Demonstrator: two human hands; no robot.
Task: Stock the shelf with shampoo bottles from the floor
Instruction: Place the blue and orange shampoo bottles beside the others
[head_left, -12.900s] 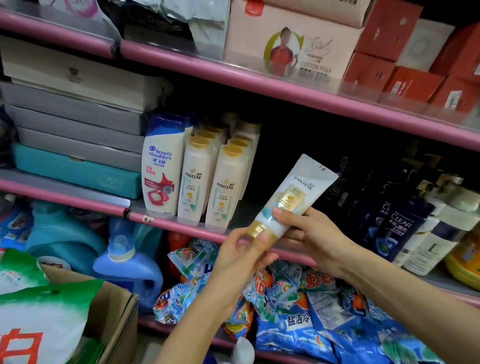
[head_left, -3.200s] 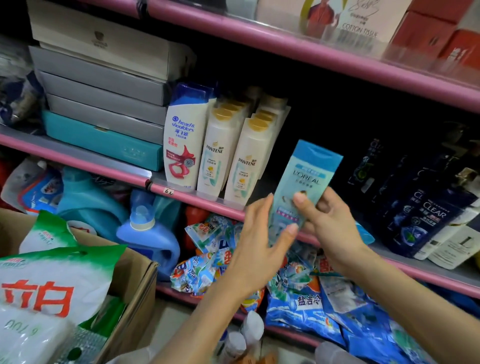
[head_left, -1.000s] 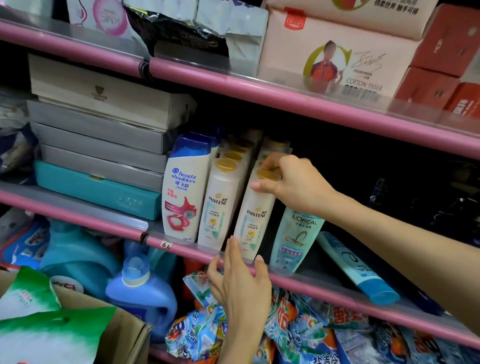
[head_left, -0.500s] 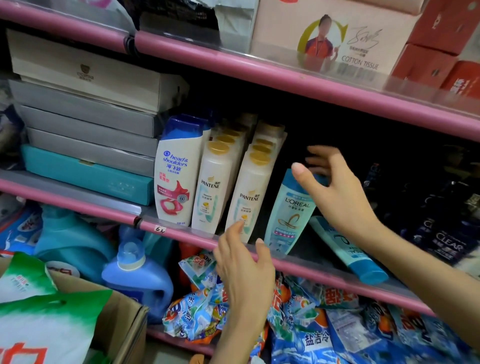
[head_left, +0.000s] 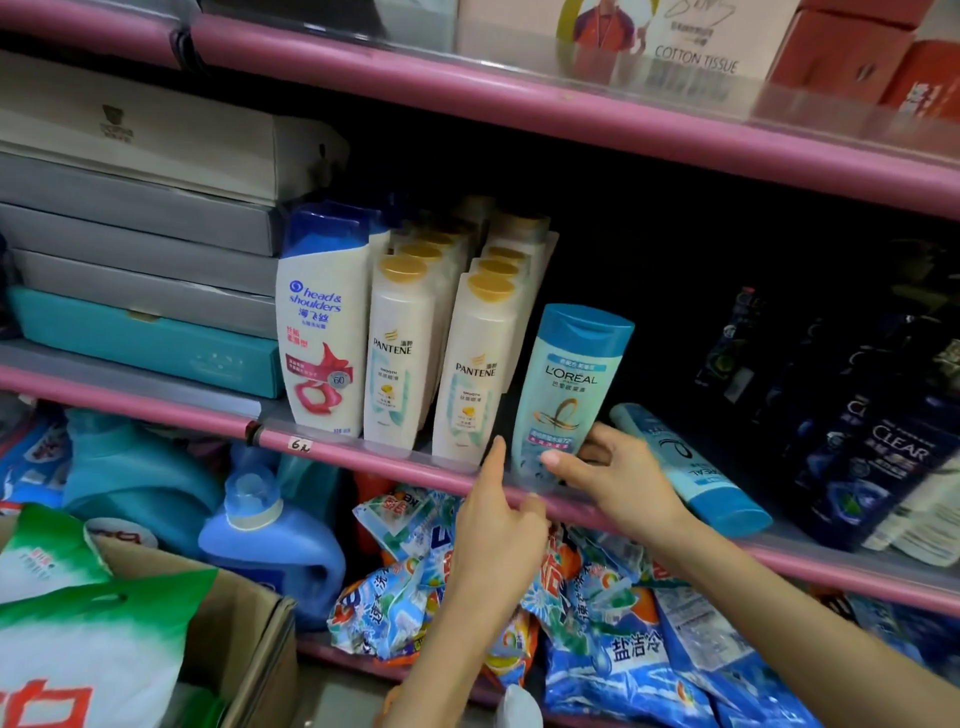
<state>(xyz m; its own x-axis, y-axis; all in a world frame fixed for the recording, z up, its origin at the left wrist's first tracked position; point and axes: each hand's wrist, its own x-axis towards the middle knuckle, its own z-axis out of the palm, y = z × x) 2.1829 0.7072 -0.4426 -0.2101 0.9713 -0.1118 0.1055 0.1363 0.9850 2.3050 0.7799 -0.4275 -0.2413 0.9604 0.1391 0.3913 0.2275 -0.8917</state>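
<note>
**Shelf stocking: L'Oréal bottle seated at front edge**

Hands work at the front of the middle shelf (head_left: 363, 449). I see the right hand (head_left: 618, 480) at the base of the upright L'Oréal bottle (head_left: 569, 384), thumb on the lower front label and fingers curled around the bottle's right side, gripping it. The left hand (head_left: 498, 525) rises from below with its fingers straight and together; the tips reach the clear strip on the pink shelf lip, just left of the bottle's base. I cannot tell whether they touch the bottle.

Bottle position: the L'Oréal bottle stands on the shelf, tilted slightly left, just right of two rows of Pantene bottles (head_left: 475, 374). A Head & Shoulders bottle (head_left: 324, 332) stands at the left end of that group, beside stacked flat boxes (head_left: 140, 234).

Adjacent items: a blue tube (head_left: 691, 467) lies on its side on the shelf, just right of the right hand. Dark Clear bottles (head_left: 878, 467) stand farther right. Detergent bags (head_left: 613, 639) fill the lower shelf, with a blue jug (head_left: 270, 540) to their left. A cardboard box (head_left: 249, 629) sits at lower left.
</note>
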